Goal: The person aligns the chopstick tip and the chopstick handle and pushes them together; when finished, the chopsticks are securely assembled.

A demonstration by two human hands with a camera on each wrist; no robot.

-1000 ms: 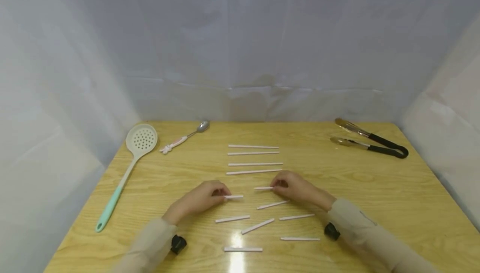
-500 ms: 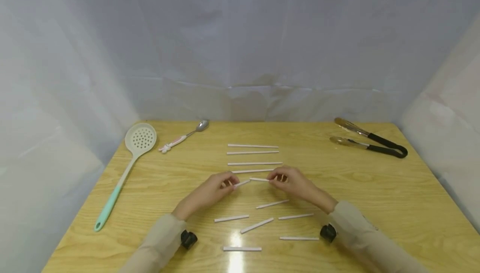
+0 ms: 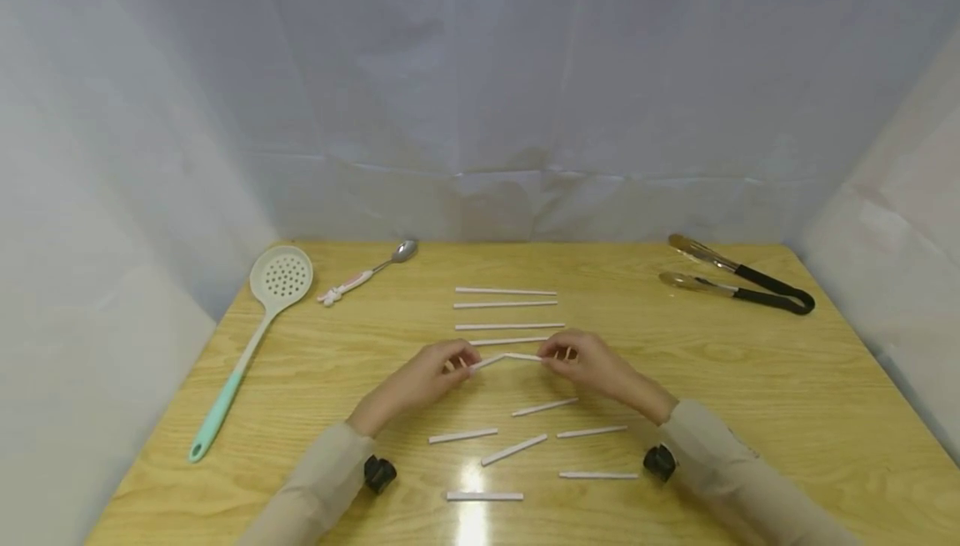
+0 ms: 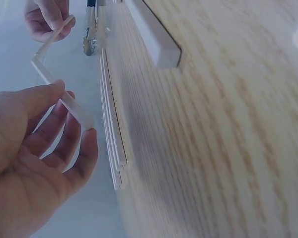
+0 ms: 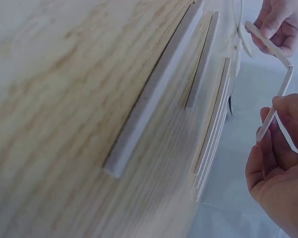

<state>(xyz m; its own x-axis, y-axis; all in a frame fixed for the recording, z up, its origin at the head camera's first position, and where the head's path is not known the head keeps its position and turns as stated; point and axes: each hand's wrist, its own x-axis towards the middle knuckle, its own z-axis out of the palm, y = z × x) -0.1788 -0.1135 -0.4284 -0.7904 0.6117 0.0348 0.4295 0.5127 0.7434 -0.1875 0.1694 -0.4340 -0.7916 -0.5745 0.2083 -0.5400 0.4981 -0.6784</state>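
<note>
Between thumb and fingers, my left hand (image 3: 422, 381) pinches a short white chopstick section (image 4: 45, 74). A second chopstick section (image 5: 283, 85) is pinched by my right hand (image 3: 594, 369). Both sections are held above the table, and their inner ends meet at an angle, like a shallow peak. Whether the ends are joined or only touching, I cannot tell. Just beyond the hands lie several long white chopsticks (image 3: 510, 327) in rough parallel rows. Closer to me, several short chopstick sections (image 3: 514, 450) are scattered on the wooden table (image 3: 750, 413).
A slotted skimmer (image 3: 282, 279) with a mint handle lies along the left side of the table. Beside it is a small spoon (image 3: 360, 278) with a pink-and-white handle. Black-handled metal tongs (image 3: 772, 292) rest at the back right. Pale sheeting (image 3: 495, 96) hangs around the table.
Both hands have moved a little away from me, the left one also rightward, bringing the two pinched chopstick sections from apart to end against end. The sections on the table have stayed put.
</note>
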